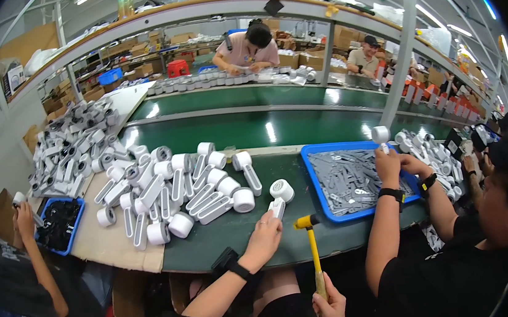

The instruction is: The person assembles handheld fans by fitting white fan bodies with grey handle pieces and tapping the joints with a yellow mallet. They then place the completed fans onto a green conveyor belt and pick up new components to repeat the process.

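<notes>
The right hand [331, 309] grips a hammer [314, 246] by the surface's near edge [196, 264], the left hand [263, 240] holding a white device [281, 191], seemingly positioned for a well-aimed tap.

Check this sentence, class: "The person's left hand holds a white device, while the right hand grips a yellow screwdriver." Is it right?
Not quite: the yellow tool is a hammer, not a screwdriver, as the head view shows. The rest stands: the left hand holds a white device, and the right hand grips the tool.
</notes>
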Tool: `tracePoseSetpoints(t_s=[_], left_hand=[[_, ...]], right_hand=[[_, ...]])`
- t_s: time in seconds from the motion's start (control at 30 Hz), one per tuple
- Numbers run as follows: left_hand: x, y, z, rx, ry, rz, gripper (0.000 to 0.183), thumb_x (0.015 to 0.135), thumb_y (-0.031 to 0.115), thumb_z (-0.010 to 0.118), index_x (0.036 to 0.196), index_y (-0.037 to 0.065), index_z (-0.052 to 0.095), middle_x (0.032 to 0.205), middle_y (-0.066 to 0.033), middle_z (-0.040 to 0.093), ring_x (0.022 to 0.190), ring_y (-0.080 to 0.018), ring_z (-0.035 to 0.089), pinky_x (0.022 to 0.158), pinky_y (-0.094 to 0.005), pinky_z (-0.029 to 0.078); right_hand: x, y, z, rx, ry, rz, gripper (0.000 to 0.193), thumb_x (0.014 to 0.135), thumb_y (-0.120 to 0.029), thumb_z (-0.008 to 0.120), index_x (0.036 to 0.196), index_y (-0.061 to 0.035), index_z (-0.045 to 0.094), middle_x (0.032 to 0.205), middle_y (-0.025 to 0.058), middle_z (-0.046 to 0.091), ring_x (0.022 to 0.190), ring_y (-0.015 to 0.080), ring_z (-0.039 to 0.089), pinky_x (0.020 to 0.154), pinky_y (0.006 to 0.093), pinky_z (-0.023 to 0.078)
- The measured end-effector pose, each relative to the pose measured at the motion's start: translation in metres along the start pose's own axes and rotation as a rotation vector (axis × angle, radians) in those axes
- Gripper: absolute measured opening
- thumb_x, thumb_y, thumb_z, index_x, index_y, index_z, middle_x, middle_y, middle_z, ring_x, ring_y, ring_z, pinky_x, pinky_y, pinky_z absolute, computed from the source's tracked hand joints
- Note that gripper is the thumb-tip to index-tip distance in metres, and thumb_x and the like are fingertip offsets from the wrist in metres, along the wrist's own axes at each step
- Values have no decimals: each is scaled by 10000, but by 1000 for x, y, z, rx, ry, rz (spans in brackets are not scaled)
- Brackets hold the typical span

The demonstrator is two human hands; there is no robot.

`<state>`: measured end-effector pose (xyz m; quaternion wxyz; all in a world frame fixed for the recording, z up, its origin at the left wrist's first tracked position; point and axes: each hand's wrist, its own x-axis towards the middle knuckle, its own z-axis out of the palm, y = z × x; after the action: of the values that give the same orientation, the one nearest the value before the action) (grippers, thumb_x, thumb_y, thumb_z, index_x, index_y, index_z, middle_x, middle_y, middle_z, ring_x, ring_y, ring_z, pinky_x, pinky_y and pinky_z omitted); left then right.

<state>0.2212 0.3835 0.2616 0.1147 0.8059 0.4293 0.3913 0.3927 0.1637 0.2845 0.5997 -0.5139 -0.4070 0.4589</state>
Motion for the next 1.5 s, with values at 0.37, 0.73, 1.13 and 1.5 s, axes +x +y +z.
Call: tracePoseSetpoints(t_s=[0.37,0.73,1.13,1.5], left_hand=[[-76,-23,-93,-136,246,-288,258,773,161,781,968,27,677,952,-127,673,905,-330,604,831,-412,484],[-83,-29,-86,-147,291,-304,259,729,159,805,947,66,701,878,-77,663,875,-275,609,799,-384,441],[-81,-30,-88,-74,267,-399,251,695,270,831,879,126,740,811,-3,620,951,-231,549,841,-382,388],[-86,-39,-81,18,276,-395,259,674,320,821,805,127,709,791,-3,583,919,-238,552,783,-381,385]], right_hand=[[48,-48,35,-688,-387,-414,554,834,14,690,1364,-12,531,816,138,597,682,246,578,651,312,478],[40,-56,42,-799,-390,-503,532,864,3,651,1378,-51,526,762,136,541,627,281,556,601,352,465],[40,-56,54,-738,-431,-510,509,868,-36,658,1364,-80,551,749,135,537,627,297,575,591,368,471],[40,-64,58,-964,-607,-328,533,830,34,659,1349,19,535,761,96,536,655,189,527,620,308,428]])
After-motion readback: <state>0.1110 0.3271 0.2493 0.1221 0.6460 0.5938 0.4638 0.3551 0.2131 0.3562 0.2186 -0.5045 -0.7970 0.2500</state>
